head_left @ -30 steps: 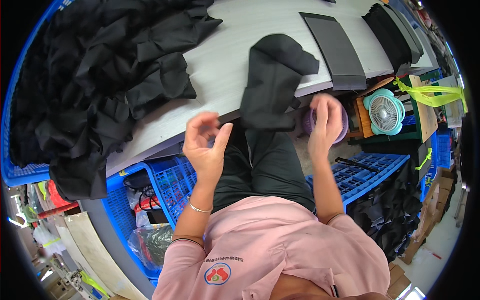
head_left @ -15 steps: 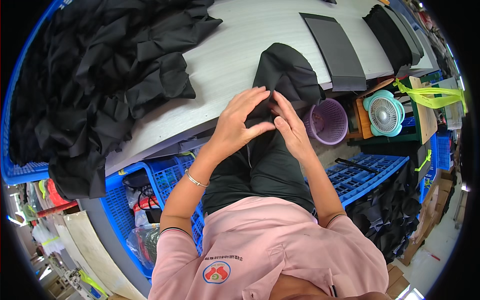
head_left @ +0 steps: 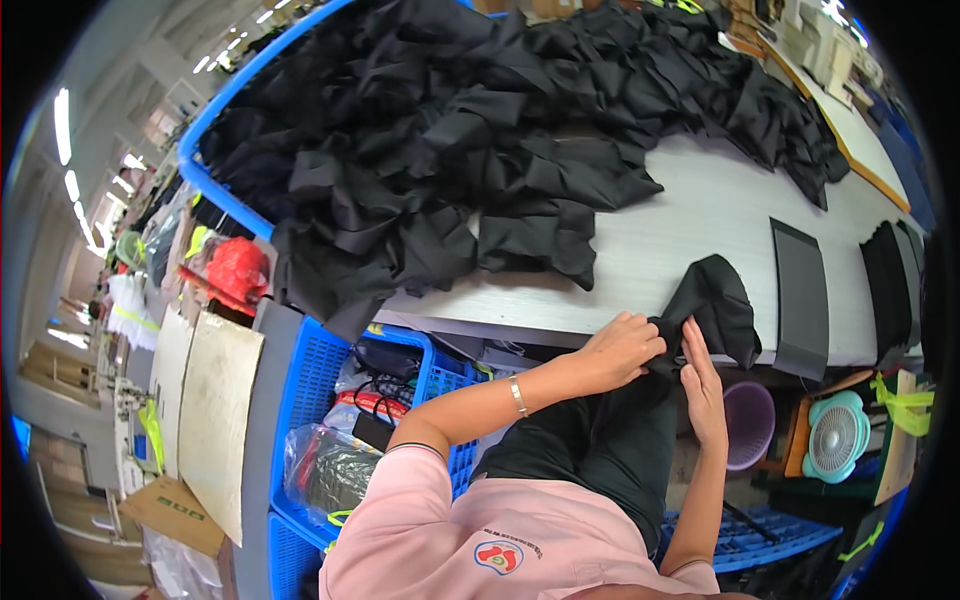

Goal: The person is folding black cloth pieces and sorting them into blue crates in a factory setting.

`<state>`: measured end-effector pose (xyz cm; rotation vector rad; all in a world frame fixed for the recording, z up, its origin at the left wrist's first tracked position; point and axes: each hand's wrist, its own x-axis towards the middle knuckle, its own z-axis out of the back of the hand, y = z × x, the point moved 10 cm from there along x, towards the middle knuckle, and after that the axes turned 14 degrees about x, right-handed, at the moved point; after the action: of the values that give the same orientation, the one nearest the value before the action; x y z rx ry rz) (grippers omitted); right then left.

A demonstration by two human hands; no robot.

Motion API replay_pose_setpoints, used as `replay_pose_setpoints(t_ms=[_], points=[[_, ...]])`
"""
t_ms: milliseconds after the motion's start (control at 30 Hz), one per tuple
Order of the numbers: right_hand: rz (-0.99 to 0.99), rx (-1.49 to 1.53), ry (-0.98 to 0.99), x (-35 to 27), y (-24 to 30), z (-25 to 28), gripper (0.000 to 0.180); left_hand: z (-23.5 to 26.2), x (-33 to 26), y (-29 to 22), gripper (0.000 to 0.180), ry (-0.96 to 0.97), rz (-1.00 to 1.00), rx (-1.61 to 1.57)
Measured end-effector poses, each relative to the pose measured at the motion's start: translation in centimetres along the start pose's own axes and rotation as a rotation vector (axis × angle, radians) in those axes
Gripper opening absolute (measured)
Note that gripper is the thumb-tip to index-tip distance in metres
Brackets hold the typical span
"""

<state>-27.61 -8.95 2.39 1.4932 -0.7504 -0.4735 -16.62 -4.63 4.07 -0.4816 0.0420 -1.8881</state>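
Note:
A black fabric piece (head_left: 716,296) lies partly on the near edge of the pale table, and its near end hangs over my lap. With curled fingers, my left hand (head_left: 618,354) pinches this piece at its left side. Against the opposite side rests my right hand (head_left: 704,376), its fingers straight and pressed along the cloth. The part of the fabric between my hands is partly hidden by them. A large heap of crumpled black fabric pieces (head_left: 440,130) covers the table's left and far parts.
Flat black panels (head_left: 800,290) lie on the table's right, beside a dark stack (head_left: 885,290). Below stand a purple basket (head_left: 750,425) and a turquoise fan (head_left: 838,438). A blue crate (head_left: 310,365) with bagged items stands left of my legs.
The view has swung left, showing more of the heap. My left hand's fingers, stretched out before, have curled onto the fabric piece. My right hand stays straight against it.

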Motion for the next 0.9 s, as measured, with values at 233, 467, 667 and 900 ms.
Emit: replay_pose_setpoints(t_ms=[233,467,667,900], points=[[0.171,-0.419,-0.401,-2.6,3.1,3.6,0.06,3.0,0.1,5.8,0.02,-0.459,0.455,-0.496],[0.382,-1.154,-0.631,-3.0,5.5,1.2,0.04,-1.3,-0.7,5.5,0.034,-0.392,0.668,-1.132],[-0.05,-0.08,-0.483,-2.3,-3.0,4.6,0.026,-3.1,-1.2,5.0,0.034,-0.234,0.637,-1.339],[0.121,-0.539,-0.743,-2.8,2.2,5.0,0.023,-0.6,-0.5,-1.1,0.043,0.012,0.261,-1.405]])
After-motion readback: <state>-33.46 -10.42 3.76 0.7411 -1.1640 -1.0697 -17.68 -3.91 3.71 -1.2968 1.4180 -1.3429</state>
